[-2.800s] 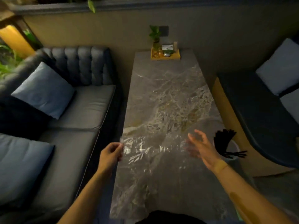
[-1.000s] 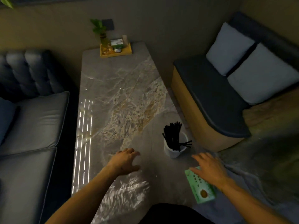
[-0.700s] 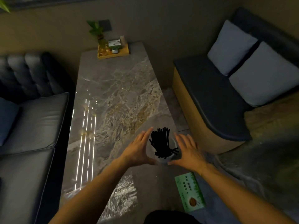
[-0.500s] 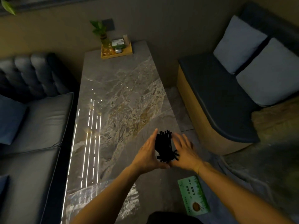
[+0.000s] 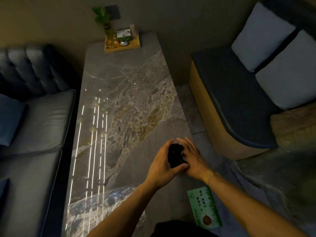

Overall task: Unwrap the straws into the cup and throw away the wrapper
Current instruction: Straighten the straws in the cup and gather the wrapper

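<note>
Cup: hidden behind left hand (image 5: 162, 165) and right hand (image 5: 192, 159); only black straws (image 5: 174, 155) show between the palms. Clear wrapper (image 5: 104, 204), near table edge: partly covered by left forearm. Green card (image 5: 204, 206): print too small to read.

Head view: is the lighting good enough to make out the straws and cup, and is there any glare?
Head view: dim; black straws read as a dark mass between left hand and right hand, cup hidden; streak glare on table and clear wrapper; edges bowed.

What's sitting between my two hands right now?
In the head view, the bundle of black straws stands between the left hand and right hand.
</note>
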The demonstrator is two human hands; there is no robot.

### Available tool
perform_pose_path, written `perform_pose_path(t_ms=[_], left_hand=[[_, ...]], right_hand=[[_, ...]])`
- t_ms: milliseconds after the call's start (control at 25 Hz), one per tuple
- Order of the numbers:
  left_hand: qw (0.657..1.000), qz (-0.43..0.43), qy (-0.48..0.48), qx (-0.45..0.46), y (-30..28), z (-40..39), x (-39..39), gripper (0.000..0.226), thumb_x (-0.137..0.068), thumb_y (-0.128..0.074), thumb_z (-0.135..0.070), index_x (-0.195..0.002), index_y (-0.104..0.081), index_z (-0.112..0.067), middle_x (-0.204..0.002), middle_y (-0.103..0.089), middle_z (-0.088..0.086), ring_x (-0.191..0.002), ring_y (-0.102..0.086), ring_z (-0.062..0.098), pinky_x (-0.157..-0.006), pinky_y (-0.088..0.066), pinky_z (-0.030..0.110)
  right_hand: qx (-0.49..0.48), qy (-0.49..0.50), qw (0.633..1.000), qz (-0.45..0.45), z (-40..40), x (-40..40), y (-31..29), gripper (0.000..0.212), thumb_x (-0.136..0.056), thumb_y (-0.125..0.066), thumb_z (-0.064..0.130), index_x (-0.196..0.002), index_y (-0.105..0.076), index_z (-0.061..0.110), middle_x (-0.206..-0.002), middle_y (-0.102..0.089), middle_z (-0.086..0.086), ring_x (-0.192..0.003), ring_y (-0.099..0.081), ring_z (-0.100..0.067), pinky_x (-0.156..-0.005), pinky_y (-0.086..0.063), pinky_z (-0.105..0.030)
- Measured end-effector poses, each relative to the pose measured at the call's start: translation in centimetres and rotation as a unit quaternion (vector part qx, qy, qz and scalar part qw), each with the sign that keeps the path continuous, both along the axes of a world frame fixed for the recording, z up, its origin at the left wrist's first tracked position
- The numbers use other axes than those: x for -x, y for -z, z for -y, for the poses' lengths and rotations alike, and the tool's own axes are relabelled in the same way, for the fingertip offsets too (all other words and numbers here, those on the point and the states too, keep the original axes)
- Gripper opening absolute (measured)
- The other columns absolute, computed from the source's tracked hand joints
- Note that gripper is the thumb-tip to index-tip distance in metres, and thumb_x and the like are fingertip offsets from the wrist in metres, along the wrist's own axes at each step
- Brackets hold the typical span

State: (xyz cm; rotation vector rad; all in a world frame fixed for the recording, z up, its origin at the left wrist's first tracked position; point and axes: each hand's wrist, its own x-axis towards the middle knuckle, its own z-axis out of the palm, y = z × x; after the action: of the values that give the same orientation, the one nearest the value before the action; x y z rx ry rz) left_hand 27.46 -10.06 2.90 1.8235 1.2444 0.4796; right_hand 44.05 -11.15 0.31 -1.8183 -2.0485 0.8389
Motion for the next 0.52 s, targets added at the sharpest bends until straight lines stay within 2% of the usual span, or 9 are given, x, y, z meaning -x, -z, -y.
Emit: perform_pose_path(t_ms=[80,120,240,320,440,520], left_hand=[[0.999,0.013,-0.019,-0.025,-0.4,0.4,-0.5,0.081,-0.068,-0.068,-0.07,-0.135,-0.024,-0.055,-0.13,-0.041,-0.032,-0.117,-0.04,-0.016,-0.103,-0.044,0.021],[0.999,0.017,-0.029,-0.038,-0.6,0.5,-0.8,0.075,-0.069,-0.068,-0.067,-0.131,-0.027,-0.054,-0.122,-0.042,-0.032,-0.111,-0.041,-0.016,-0.101,-0.046,0.023],[0.997,0.028,-0.051,-0.045,-0.8,1.1,-1.3,0.068,-0.074,-0.068,-0.059,-0.13,-0.033,-0.043,-0.127,-0.051,-0.017,-0.115,-0.048,-0.005,-0.103,-0.048,0.033],[0.997,0.037,-0.064,-0.03,-1.1,1.4,-1.7,0.064,-0.075,-0.068,-0.057,-0.127,-0.035,-0.043,-0.125,-0.055,-0.012,-0.113,-0.056,0.005,-0.095,-0.053,0.033],[0.995,0.061,-0.069,-0.044,-1.9,1.4,-2.5,0.06,-0.077,-0.068,-0.051,-0.124,-0.032,-0.057,-0.124,-0.054,-0.022,-0.114,-0.055,-0.002,-0.092,-0.049,0.017],[0.993,0.078,-0.066,-0.064,-2.4,1.2,-2.9,0.055,-0.082,-0.065,-0.046,-0.129,-0.037,-0.051,-0.124,-0.053,-0.029,-0.116,-0.052,-0.006,-0.094,-0.048,0.017]], right_hand=[[-0.023,0.032,0.998,-0.041,0.1,0.5,0.0,0.08,-0.079,-0.066,0.036,-0.146,-0.029,0.014,-0.158,-0.025,-0.003,-0.149,-0.007,-0.024,-0.121,-0.017,-0.043],[-0.032,0.043,0.997,-0.051,0.1,0.7,-0.1,0.076,-0.079,-0.064,0.036,-0.144,-0.032,0.013,-0.156,-0.028,-0.003,-0.149,-0.009,-0.024,-0.121,-0.016,-0.04],[-0.056,0.053,0.996,-0.04,0.1,1.3,-0.1,0.067,-0.083,-0.052,0.042,-0.141,-0.038,0.013,-0.154,-0.034,-0.001,-0.149,-0.011,-0.022,-0.121,-0.017,-0.04],[-0.068,0.063,0.995,-0.034,0.2,1.5,0.0,0.065,-0.081,-0.04,0.048,-0.137,-0.044,0.015,-0.151,-0.039,0.003,-0.148,-0.011,-0.018,-0.12,-0.018,-0.044],[-0.073,0.079,0.994,-0.019,0.2,1.7,0.4,0.051,-0.084,-0.045,0.043,-0.128,-0.053,0.019,-0.142,-0.05,0.004,-0.148,-0.011,-0.015,-0.119,-0.019,-0.05],[-0.087,0.088,0.992,-0.024,0.3,1.9,0.2,0.047,-0.085,-0.047,0.038,-0.127,-0.054,0.018,-0.14,-0.053,-0.001,-0.147,-0.018,-0.02,-0.117,-0.022,-0.052]])
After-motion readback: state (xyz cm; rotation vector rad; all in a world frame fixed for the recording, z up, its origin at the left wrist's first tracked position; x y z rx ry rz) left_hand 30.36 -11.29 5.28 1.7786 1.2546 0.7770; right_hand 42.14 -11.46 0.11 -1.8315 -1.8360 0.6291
